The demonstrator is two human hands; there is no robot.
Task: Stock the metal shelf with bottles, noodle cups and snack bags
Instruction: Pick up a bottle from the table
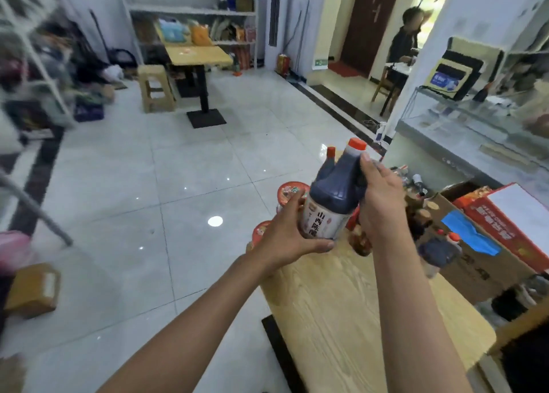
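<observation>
The dark bottle is being held in the air above the far end of the wooden table, tilted, its long axis running from the white label at lower left up to the orange cap at upper right, the cap pointing away from the person. The left hand is cupping the labelled base, fingers curled round it and thumb lying under it. The right hand is gripping the handle side near the shoulder, fingers wrapped round it. Red-lidded noodle cups are standing just behind and below the bottle at the table's far left edge. A cardboard box holding more bottles is sitting at the table's right edge, just beside the right forearm. To the left, a wide stretch of tiled floor is lying open as far as a metal shelf against the far wall, with a stool and a small table standing before it.
</observation>
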